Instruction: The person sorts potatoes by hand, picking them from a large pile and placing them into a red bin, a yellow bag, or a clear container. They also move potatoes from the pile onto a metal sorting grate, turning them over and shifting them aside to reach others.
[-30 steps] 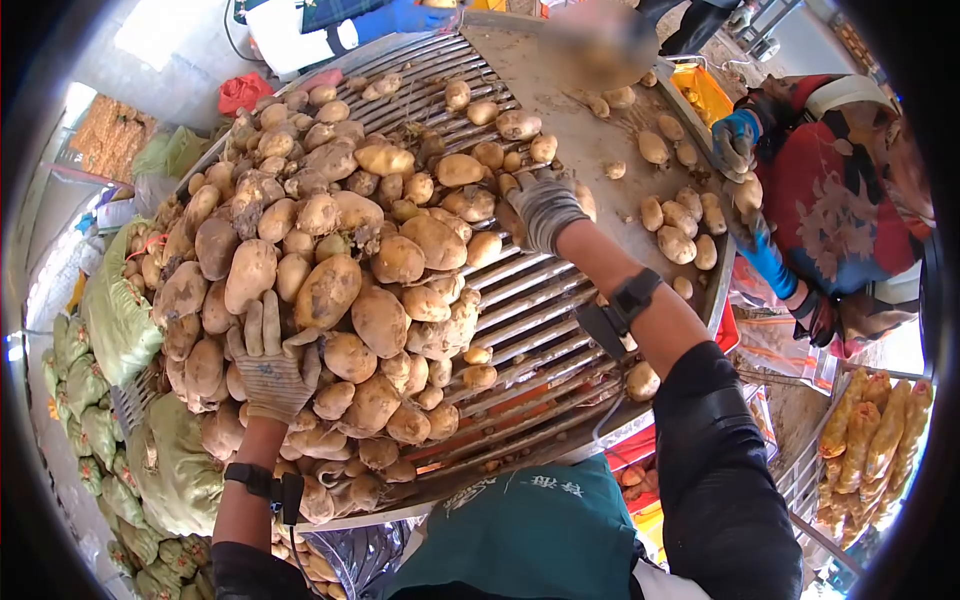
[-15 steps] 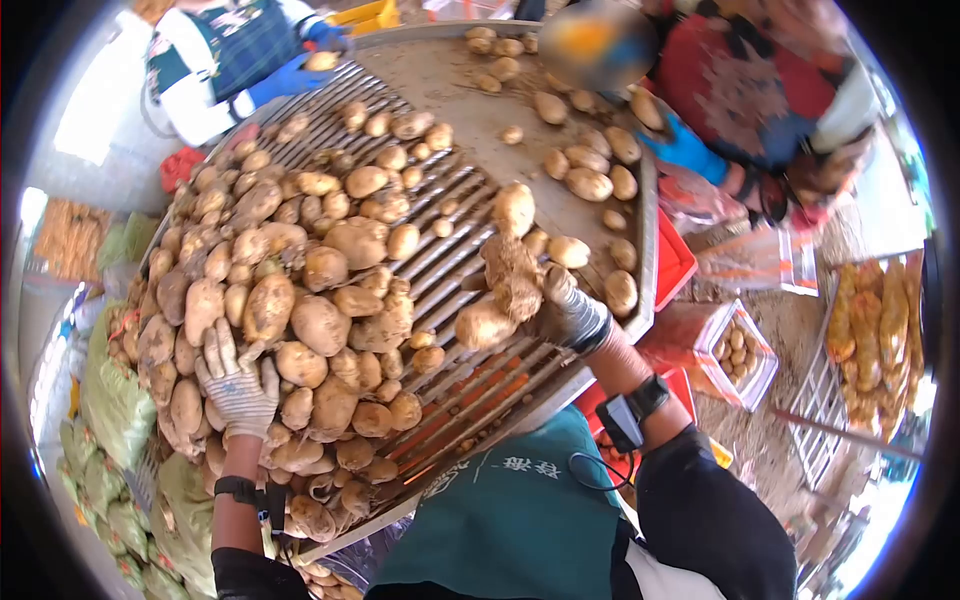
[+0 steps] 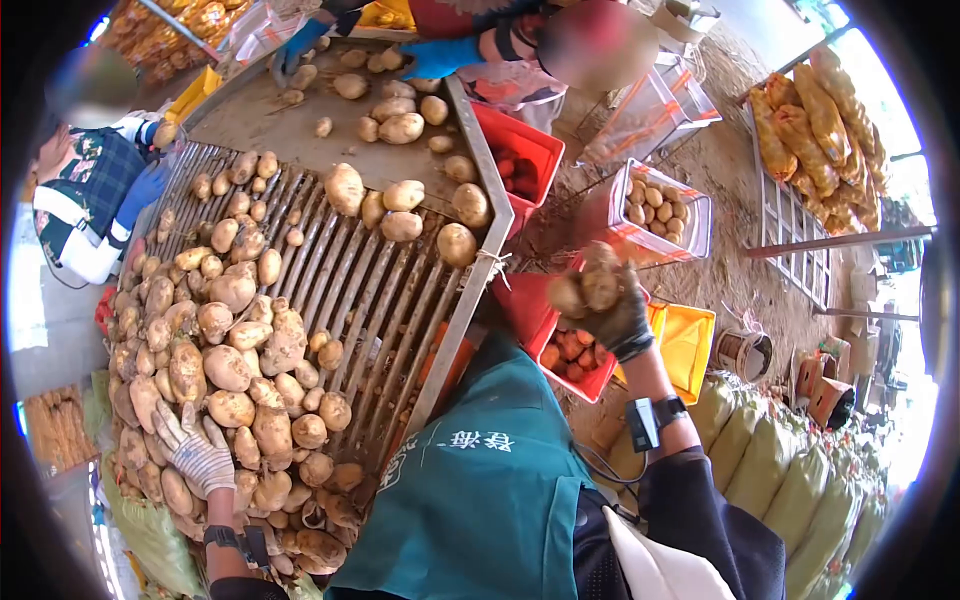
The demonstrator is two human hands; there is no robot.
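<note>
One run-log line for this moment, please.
left hand: gloved, on potato heap | right hand: grip on potatoes, above red crate | co-workers: blue gloves at slatted table

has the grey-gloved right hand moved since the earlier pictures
Yes, the right hand has moved outward to the right, from over the slatted metal table to beyond its grey metal rim.

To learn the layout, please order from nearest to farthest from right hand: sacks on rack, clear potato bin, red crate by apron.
1. Red crate, below the right hand.
2. Clear potato bin, ahead.
3. Sacks, farther right.
</note>
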